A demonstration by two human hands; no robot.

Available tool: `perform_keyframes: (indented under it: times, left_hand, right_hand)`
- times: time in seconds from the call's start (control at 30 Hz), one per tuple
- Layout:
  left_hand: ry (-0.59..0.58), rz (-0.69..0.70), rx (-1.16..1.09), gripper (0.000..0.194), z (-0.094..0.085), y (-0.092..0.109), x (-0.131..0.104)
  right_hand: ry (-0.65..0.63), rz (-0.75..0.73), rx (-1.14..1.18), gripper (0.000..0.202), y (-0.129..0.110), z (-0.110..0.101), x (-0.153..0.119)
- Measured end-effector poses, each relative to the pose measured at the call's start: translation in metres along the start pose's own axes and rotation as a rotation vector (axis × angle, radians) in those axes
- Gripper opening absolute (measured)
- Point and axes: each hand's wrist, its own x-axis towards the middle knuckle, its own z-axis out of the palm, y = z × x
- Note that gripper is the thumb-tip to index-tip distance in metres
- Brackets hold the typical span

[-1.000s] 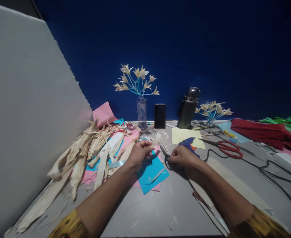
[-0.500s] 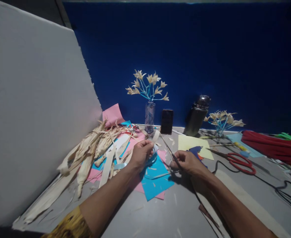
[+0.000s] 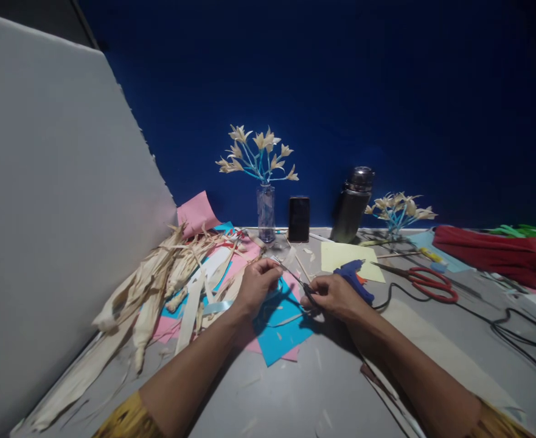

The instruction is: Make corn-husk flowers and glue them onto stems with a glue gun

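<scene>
My right hand (image 3: 329,295) is closed round the handles of a small pair of scissors (image 3: 297,278). Their narrow blades point up and left, reaching the fingertips of my left hand (image 3: 259,285). That hand pinches a pale strip of corn husk, now mostly hidden by the fingers and blades. Below both hands lies a blue paper sheet (image 3: 279,337) with small husk trimmings on it. Left of my left hand is a heap of dried corn husks (image 3: 158,286), some cut into flat strips.
Against the blue back wall stand a glass vase (image 3: 266,213) of husk flowers, a phone (image 3: 299,219) and a dark flask (image 3: 352,207). To the right lie a blue glue gun (image 3: 352,277), red-handled scissors (image 3: 432,285), a black cord (image 3: 491,325) and red cloth (image 3: 491,249).
The scissor blades have come down and in to the left fingertips, where the raised pale strip showed before. My view has turned slightly to the right.
</scene>
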Motion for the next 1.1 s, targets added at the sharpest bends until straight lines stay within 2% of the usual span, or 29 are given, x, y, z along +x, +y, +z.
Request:
perform_keyframes:
  times: [0.2,0.4,0.53,0.6,0.67,0.77,0.9,1.0,1.1]
  left_hand:
    - [0.055,-0.021,-0.084,0.019,-0.007,0.002,0.006]
    - [-0.018,0.052,0.136,0.021,-0.009,0.013,0.004]
    - [-0.022,0.037,0.188,0.018,-0.009,0.01,0.005]
    - [0.018,0.038,0.15,0.018,-0.01,0.007,0.008]
    - [0.111,0.053,0.052,0.019,-0.013,0.004,0.013]
    - [0.201,0.028,-0.189,0.025,-0.017,0.005,0.017]
    - [0.104,-0.109,-0.385,0.031,-0.013,0.012,0.011]
    - [0.012,-0.179,-0.362,0.03,-0.003,0.017,-0.001]
    - [-0.053,-0.161,-0.308,0.028,0.007,0.019,-0.011]
  right_hand:
    - [0.005,0.0,-0.095,0.033,0.0,0.0,-0.001]
    - [-0.04,-0.015,-0.258,0.036,-0.004,0.001,-0.005]
    - [-0.074,-0.036,-0.333,0.036,-0.003,0.0,-0.004]
    - [-0.058,-0.044,-0.38,0.037,-0.003,0.0,-0.004]
    - [-0.032,-0.032,-0.375,0.037,-0.004,-0.001,-0.004]
    - [-0.022,0.065,-0.127,0.038,-0.006,0.001,-0.005]
    - [-0.017,0.228,0.437,0.043,-0.009,0.006,-0.007]
    - [-0.027,0.171,0.664,0.053,-0.011,0.008,-0.007]
    - [-0.037,0.129,0.68,0.06,-0.012,0.007,-0.007]
